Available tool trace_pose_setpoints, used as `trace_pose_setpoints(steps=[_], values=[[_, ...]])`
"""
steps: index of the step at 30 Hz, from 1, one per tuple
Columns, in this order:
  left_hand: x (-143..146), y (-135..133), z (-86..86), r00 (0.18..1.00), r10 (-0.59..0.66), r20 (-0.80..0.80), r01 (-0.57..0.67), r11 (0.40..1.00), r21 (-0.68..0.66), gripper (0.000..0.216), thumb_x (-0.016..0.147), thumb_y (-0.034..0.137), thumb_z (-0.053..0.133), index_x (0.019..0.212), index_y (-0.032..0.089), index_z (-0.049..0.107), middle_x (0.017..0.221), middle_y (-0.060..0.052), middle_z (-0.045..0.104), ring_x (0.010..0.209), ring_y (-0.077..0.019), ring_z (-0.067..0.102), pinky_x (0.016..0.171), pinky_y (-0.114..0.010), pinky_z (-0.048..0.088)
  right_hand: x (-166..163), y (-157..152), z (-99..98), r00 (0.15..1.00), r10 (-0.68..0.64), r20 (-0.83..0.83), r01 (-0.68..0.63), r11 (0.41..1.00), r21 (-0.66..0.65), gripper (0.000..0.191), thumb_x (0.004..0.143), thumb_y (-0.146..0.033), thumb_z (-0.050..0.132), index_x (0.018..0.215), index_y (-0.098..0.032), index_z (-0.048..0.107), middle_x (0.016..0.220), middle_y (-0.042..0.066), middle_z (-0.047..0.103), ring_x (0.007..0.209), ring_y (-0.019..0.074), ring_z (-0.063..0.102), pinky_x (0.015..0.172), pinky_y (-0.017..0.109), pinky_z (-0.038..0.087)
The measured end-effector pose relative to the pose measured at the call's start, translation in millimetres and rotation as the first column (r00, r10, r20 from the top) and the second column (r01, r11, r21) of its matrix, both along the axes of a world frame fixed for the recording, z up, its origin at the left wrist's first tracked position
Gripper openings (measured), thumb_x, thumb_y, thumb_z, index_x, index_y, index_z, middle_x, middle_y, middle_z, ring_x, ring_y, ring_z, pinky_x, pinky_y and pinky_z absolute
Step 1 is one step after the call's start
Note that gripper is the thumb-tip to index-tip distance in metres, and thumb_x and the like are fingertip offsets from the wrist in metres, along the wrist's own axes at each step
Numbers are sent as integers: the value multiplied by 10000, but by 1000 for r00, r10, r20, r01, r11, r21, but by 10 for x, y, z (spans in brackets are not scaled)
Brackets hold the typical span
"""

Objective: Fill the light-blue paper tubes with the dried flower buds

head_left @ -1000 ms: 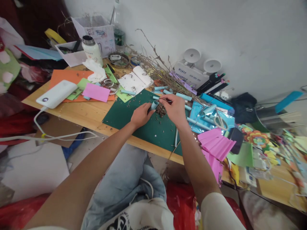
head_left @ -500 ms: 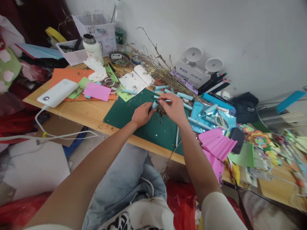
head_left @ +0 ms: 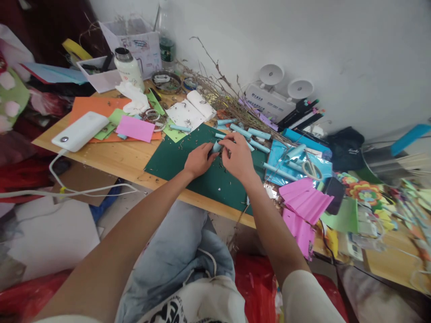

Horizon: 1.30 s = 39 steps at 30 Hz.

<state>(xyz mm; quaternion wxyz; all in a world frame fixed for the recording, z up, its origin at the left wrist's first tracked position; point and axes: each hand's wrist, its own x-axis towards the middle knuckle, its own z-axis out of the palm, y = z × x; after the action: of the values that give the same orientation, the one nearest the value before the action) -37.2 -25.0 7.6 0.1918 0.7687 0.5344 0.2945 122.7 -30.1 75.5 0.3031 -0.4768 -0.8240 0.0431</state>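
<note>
My left hand (head_left: 199,160) is closed around a short light-blue paper tube (head_left: 216,146), its open end facing up toward my right hand. My right hand (head_left: 238,154) is at the tube's mouth with fingers pinched together; what they hold, if anything, is hidden. Both hands are over a dark green mat (head_left: 178,157) sprinkled with small brown dried bits. Part of the pile of bits lies hidden beneath my right hand. Several more light-blue paper tubes (head_left: 259,134) lie just beyond my hands.
Dry twigs (head_left: 229,98) lie along the wall. Scissors (head_left: 311,169) rest on a shiny blue packet (head_left: 278,163) at right, beside pink crepe paper (head_left: 305,199). A white power bank (head_left: 81,130), a pink note (head_left: 135,128) and an open white bottle (head_left: 129,69) stand or lie at left.
My right hand has shifted slightly left and closer to the tube's mouth, now covering most of the brown bits. My left hand keeps its hold on the tube.
</note>
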Motion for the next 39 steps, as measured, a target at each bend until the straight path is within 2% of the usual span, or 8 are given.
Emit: trace_pose_setpoints(steps=[4,8,11,15,19,30,35,39], values=[[3,-2,3,1000,5,-3,-5,1000,-2,283,976,447,456,1053,208,587,1018,-77,651,923,-217,623,746,-308,443,94,70,10,995,-31,-94,38,996,76,285,851,-98,437,947,-213,680,1058,97,630,1044,238,582,906,405,497],[12,-4,19,1000,19,-15,-19,999,-28,292,975,446,455,1082,206,583,1069,-89,651,975,-236,625,776,-323,462,206,110,-110,938,-226,-262,216,974,-67,254,847,-113,442,930,-192,668,913,65,687,859,213,625,777,356,519],[13,5,17,999,39,-6,-39,998,-51,295,986,427,428,1083,190,573,1109,-105,642,977,-249,626,786,-345,475,173,26,-266,977,-188,-101,170,972,-165,211,852,-148,515,944,-177,703,920,72,699,858,225,615,833,380,511],[15,23,-9,997,74,10,-73,996,-49,272,990,387,419,1087,174,558,1149,-120,622,1004,-248,621,816,-347,482,14,-145,-440,984,-109,141,125,986,-109,202,860,-289,648,1005,-186,744,1012,110,647,1004,285,520,925,426,468],[22,25,-26,996,85,18,-84,995,-53,253,988,358,424,1102,172,553,1141,-119,626,1019,-244,619,840,-348,485,-23,-123,-559,966,-48,254,77,992,-104,206,914,-267,578,957,-197,766,1028,119,625,1009,287,468,916,424,452],[4,49,-64,989,114,92,-109,993,-53,206,973,330,466,1087,184,556,997,-104,653,895,-234,631,773,-341,481,412,-4,-533,973,-227,51,232,959,-164,257,919,-245,515,1044,-157,721,1029,121,680,1004,270,592,954,421,474],[7,43,-85,973,116,201,-118,993,-1,162,959,316,489,1022,187,562,945,-92,657,867,-218,629,786,-341,484,260,-220,-496,973,-184,141,197,977,-85,295,938,-248,486,1134,-160,688,1142,136,657,1095,288,561,989,442,469],[-144,108,32,923,164,348,-205,975,86,228,965,380,482,1031,177,562,915,-86,661,853,-205,634,772,-326,490,-16,-393,-420,965,-120,234,147,983,-106,360,970,-245,436,1253,-135,629,1259,158,620,1193,294,528,1037,449,443]])
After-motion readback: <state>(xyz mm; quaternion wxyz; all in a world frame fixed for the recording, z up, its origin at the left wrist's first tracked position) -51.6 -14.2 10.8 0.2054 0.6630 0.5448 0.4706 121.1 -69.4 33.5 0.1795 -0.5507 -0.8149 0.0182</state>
